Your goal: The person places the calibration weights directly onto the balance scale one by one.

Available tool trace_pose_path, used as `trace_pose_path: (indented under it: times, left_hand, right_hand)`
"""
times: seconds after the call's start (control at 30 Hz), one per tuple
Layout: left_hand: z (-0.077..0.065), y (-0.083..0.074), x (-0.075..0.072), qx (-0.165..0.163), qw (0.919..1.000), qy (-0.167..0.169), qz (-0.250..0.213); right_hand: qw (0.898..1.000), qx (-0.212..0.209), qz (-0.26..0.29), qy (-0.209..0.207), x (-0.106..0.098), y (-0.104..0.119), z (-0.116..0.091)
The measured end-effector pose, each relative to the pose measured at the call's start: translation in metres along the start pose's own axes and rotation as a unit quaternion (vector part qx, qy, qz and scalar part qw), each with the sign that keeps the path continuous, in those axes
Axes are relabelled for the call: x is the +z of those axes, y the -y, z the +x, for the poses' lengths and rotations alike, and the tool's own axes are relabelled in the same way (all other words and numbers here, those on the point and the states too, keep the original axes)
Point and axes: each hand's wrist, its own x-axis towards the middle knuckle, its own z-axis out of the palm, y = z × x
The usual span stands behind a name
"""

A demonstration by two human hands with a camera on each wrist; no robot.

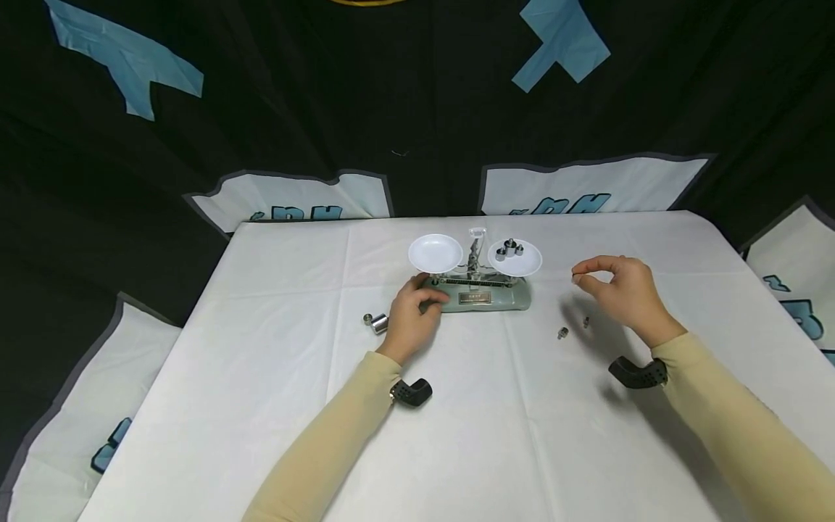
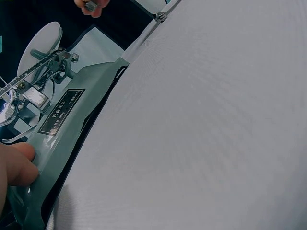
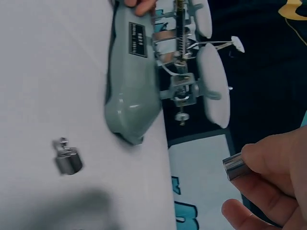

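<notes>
A pale green balance scale [image 1: 492, 298] with two white pans stands near the table's far side. My left hand [image 1: 412, 314] holds the left end of its base, and in the left wrist view two fingertips [image 2: 29, 170] press the front face near the label. Off to the right of the scale, my right hand [image 1: 616, 286] is raised above the table. Between thumb and finger it pinches a small shiny metal weight [image 3: 235, 166]. Several knobbed metal weights [image 1: 510, 247] stand on the right pan [image 1: 531, 262]; the left pan [image 1: 435, 254] bears nothing.
Two small weights lie on the white tablecloth below my right hand, one nearer [image 1: 563, 333] and one farther [image 1: 586, 322]. A larger cylindrical weight [image 1: 380, 323] lies on its side left of my left hand. Dark curtain [image 1: 430, 130] hangs behind the table.
</notes>
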Motion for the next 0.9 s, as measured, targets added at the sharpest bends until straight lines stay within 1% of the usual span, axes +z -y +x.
trace_pose_path:
  times: [0.17,0.43,0.67,0.8,0.9]
  left_hand:
    - [0.0,-0.001,0.0,0.001,1.0,0.001,0.001]
    - [-0.002,-0.003,-0.002,-0.007,1.0,0.003,-0.002]
    - [-0.001,-0.003,-0.002,-0.005,1.0,0.002,-0.001]
    - [-0.001,-0.003,-0.002,-0.002,1.0,0.0,-0.002]
    - [-0.001,-0.003,-0.001,-0.001,1.0,0.002,-0.001]
  right_hand:
    - [1.0,0.009,-0.013,0.0,-0.007,0.007,0.008]
    - [0.999,0.042,0.012,0.019,-0.011,0.016,0.026]
    - [0.997,0.061,0.038,0.038,-0.006,0.025,0.039]
    - [0.994,0.077,0.056,0.047,-0.001,0.033,0.046]
    - [0.994,0.081,0.06,0.051,0.004,0.037,0.051]
